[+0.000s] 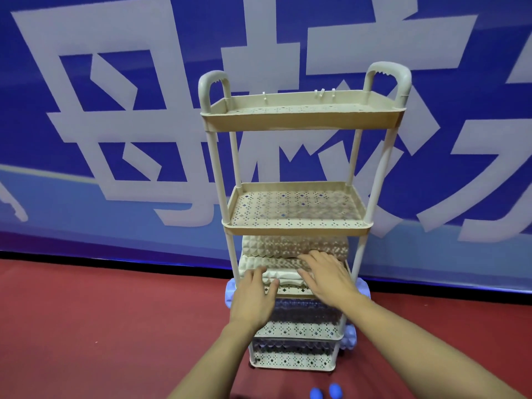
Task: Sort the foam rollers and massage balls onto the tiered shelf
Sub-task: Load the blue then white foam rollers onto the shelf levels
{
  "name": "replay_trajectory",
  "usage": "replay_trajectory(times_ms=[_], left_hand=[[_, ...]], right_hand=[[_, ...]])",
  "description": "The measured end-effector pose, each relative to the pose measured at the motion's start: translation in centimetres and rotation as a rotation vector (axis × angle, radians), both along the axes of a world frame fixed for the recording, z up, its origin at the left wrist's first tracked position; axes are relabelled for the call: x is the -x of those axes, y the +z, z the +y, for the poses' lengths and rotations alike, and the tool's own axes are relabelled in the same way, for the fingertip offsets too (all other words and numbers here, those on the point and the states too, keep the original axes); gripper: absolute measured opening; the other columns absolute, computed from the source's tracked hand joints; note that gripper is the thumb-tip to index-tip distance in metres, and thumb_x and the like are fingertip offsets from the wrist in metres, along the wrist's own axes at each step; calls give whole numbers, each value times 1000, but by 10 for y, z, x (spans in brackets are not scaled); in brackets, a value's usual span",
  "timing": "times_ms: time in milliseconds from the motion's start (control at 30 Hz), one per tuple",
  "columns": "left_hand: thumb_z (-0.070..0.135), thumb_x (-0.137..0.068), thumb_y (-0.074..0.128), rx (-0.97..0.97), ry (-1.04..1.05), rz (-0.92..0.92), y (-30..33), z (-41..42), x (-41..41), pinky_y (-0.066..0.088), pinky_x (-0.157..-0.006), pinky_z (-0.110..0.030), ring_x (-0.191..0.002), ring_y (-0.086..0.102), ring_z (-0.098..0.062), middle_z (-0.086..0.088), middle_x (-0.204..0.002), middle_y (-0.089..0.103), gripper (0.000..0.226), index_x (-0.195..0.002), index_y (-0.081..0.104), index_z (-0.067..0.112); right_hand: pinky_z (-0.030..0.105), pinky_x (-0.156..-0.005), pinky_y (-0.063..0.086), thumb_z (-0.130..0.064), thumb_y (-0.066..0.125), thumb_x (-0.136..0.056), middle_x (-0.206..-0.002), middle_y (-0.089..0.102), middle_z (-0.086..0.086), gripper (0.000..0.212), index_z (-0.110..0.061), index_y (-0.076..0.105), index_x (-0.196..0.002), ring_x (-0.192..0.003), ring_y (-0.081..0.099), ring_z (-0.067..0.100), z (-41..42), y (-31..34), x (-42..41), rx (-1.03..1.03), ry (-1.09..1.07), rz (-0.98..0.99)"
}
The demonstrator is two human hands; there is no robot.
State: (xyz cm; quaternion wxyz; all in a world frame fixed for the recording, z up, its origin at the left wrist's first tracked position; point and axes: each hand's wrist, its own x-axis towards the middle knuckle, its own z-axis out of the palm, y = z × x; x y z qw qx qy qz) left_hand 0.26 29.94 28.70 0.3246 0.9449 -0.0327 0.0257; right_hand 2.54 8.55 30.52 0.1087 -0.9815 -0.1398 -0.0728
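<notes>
A beige tiered shelf [296,228] with perforated trays stands on the red floor. Its top two trays hold nothing. On the third tier lie two cream textured foam rollers, one at the back [288,245] and one at the front [276,273]. My left hand [253,298] and my right hand [328,276] rest flat on the front roller, fingers spread, not gripping it. A dark blue roller [302,311] lies on the tier below. Two blue massage balls [326,392] sit on the floor near the bottom edge.
Light blue rollers stick out beside the shelf at the left [230,293] and at the lower right [351,338]. A blue banner wall with large white characters [115,139] stands right behind the shelf. Red floor stretches to both sides.
</notes>
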Motion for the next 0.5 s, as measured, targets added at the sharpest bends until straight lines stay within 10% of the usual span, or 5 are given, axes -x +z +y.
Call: replay_trajectory(times_ms=[500], left_hand=[[50, -101, 49, -76, -455, 75, -63, -191, 117, 41, -107, -39, -127, 51, -27, -6, -137, 53, 50, -138, 53, 17]], right_hand=[[35, -112, 35, -53, 45, -101, -150, 44, -7, 51, -29, 46, -146, -134, 47, 18, -189, -94, 205, -20, -401, 255]])
